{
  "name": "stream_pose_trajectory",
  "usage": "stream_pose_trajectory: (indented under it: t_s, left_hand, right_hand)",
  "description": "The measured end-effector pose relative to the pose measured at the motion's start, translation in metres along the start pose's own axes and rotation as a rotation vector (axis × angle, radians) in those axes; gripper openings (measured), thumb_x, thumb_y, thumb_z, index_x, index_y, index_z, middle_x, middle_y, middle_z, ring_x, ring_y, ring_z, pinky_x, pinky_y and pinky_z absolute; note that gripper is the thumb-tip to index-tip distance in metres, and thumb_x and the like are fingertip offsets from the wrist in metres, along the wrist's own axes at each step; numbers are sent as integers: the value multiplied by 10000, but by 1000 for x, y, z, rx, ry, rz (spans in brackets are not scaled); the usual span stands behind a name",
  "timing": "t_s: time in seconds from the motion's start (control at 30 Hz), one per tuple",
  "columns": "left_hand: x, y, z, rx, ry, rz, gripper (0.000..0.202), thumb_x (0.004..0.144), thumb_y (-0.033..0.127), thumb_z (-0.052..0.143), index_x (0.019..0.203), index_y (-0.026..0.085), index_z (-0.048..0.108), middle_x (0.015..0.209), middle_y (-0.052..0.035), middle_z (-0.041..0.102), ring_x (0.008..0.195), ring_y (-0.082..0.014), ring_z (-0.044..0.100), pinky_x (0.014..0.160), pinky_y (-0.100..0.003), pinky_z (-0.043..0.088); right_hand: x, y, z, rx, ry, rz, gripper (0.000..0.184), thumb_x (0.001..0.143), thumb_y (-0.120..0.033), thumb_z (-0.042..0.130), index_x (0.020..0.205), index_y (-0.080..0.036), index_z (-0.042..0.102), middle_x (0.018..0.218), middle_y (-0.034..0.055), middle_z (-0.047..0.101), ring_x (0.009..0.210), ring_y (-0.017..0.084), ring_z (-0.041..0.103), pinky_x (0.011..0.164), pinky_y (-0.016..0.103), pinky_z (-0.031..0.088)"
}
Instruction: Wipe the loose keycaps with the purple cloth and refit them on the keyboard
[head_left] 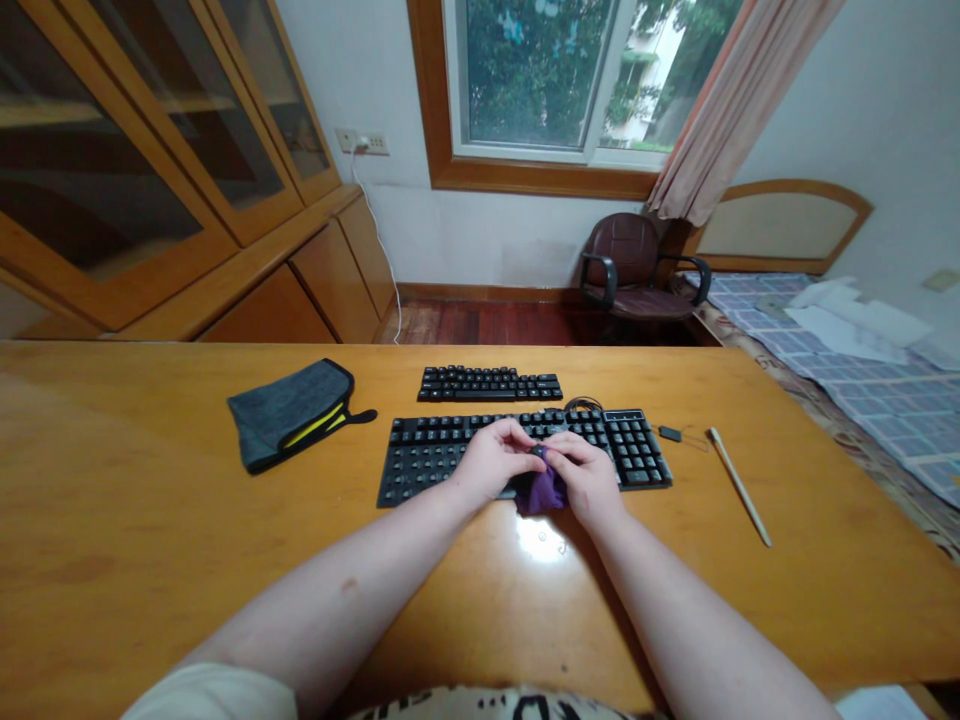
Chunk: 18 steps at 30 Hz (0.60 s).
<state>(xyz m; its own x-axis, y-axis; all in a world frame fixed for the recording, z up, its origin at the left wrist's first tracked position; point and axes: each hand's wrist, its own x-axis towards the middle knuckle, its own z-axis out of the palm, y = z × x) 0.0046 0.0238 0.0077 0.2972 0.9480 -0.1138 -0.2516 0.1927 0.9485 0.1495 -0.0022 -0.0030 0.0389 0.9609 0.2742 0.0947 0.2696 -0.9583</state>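
My left hand [493,462] and my right hand [587,476] meet over the front edge of a large black keyboard [435,455] on the wooden desk [150,520]. Both have their fingers curled. Together they pinch a small dark piece, perhaps a keycap [538,452], between the fingertips. A purple cloth [541,493] hangs bunched under my right hand's fingers. A second, smaller black keyboard [489,383] lies just behind the large one.
A grey pouch with a yellow stripe [291,415] lies to the left. A thin pale stick [739,486] and a small black item [670,434] lie to the right. A brown armchair [637,270], a bed [862,370] and wooden cabinets [187,180] stand beyond the desk.
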Motion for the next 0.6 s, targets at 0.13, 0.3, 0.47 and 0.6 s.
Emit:
stream_pose_trajectory:
  t_s: [0.13,0.3,0.47,0.6]
  left_hand:
    - [-1,-1,3,-9,20,-27,338,411,151,798,650,134,559,624,33,605,587,-94,565,641,-249,468]
    - [-2,3,5,12,35,-10,268,524,131,745,767,138,631,745,-12,663,699,-129,619,755,-290,491]
    - [-2,7,4,36,79,33,228,575,101,704,791,138,641,753,-20,673,724,-139,629,760,-287,504]
    - [-3,6,3,79,29,10,190,608,107,675,795,138,658,757,-30,681,720,-144,630,762,-292,499]
  right_hand:
    - [1,-2,-2,-25,78,28,104,715,-278,629,673,-211,696,725,40,656,723,179,600,707,338,482]
    - [4,1,-5,7,203,133,144,697,-309,643,764,-196,702,834,55,682,830,206,610,799,367,454]
    - [4,6,-3,236,278,224,269,646,-305,687,885,-191,637,827,38,673,737,176,612,695,321,473]
    - [1,4,0,257,184,217,261,588,-262,735,803,-194,604,760,1,632,678,142,578,627,260,459]
